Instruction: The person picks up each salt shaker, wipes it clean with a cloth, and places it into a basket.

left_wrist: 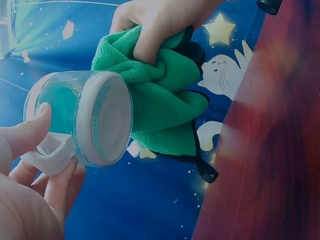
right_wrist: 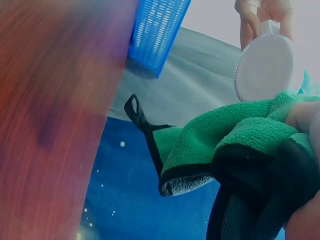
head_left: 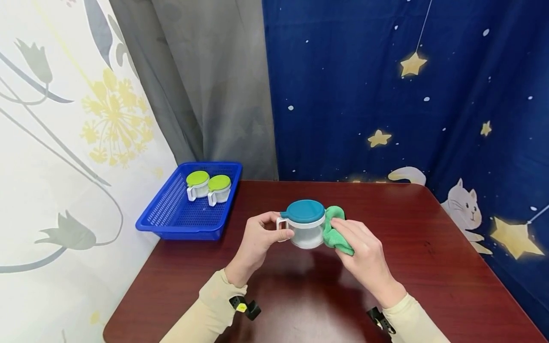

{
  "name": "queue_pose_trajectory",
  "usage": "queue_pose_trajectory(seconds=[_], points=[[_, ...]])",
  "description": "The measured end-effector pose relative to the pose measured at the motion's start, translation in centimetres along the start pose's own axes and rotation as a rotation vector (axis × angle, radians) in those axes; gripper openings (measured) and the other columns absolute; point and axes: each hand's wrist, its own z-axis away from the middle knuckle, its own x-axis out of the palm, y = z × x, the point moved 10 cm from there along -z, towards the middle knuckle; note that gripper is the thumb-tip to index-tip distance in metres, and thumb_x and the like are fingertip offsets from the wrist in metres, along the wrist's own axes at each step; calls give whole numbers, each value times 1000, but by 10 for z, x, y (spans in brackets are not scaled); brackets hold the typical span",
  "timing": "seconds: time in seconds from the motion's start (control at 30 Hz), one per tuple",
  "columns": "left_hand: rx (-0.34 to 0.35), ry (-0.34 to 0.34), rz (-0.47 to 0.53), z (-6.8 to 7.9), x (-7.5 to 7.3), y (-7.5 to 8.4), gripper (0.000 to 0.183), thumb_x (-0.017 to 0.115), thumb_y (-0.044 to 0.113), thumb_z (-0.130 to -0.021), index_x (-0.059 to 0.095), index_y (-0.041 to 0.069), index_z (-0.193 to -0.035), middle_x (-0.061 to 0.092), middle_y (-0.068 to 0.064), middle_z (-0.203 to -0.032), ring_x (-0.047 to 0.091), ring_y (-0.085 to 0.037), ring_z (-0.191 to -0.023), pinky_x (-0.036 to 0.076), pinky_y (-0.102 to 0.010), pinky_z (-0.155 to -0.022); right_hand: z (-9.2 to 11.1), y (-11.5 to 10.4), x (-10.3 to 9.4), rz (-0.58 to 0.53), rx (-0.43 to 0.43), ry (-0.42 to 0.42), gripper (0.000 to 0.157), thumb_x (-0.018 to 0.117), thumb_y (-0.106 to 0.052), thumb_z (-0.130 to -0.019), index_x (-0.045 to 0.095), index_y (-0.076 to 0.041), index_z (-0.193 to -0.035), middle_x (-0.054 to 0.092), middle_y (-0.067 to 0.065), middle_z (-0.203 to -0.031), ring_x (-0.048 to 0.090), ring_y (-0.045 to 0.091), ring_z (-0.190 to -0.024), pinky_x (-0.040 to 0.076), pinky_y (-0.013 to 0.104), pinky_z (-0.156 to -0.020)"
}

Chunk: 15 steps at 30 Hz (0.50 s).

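Note:
My left hand (head_left: 256,239) grips the white handle of a clear glass seasoning jar (head_left: 307,235) with a teal lid (head_left: 305,211). In the left wrist view the thumb and fingers pinch that handle (left_wrist: 52,156), and the jar's round base (left_wrist: 112,120) faces the camera. On the jar's other side, my right hand (head_left: 362,250) holds a bunched green cloth (head_left: 336,233) against the glass wall. The cloth has a dark edge and a black hanging loop (right_wrist: 136,111), seen in the right wrist view. The jar is held up above the table.
A blue plastic basket (head_left: 182,232) stands at the table's back left. Inside it are two jars with lime-green lids, one lid (head_left: 198,178) left of the other (head_left: 219,183). The dark red wooden table (head_left: 386,205) ends at curtains (head_left: 343,95) behind.

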Motion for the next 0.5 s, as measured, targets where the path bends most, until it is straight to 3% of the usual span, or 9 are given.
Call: queue_pose_trajectory(seconds=[0.17, 0.33, 0.5], points=[[-8, -9, -8, 3, -1, -3, 27, 89, 13, -76, 69, 0, -89, 69, -13, -115, 60, -34, -113, 58, -43, -81, -1, 12, 0, 54, 50, -40, 56, 75, -2, -75, 68, -9, -130, 65, 9, -130, 61, 29, -115, 39, 22, -105], [-21, -78, -83, 10, 8, -7, 30, 91, 12, -74, 67, -1, -85, 70, -8, -119, 61, -29, -116, 54, -44, -88, -5, 28, -4, 146, 130, -64, 66, 77, 1, -76, 60, -10, -139, 58, 10, -140, 57, 29, -122, 43, 32, -105], [-2, -110, -148, 11, 17, -6, 30, 91, 12, -73, 66, 1, -82, 72, -3, -117, 63, -23, -115, 49, -48, -95, -14, 27, -1, 149, 129, -125, 69, 71, 6, -80, 54, -10, -145, 53, 8, -145, 53, 28, -129, 39, 34, -109]])
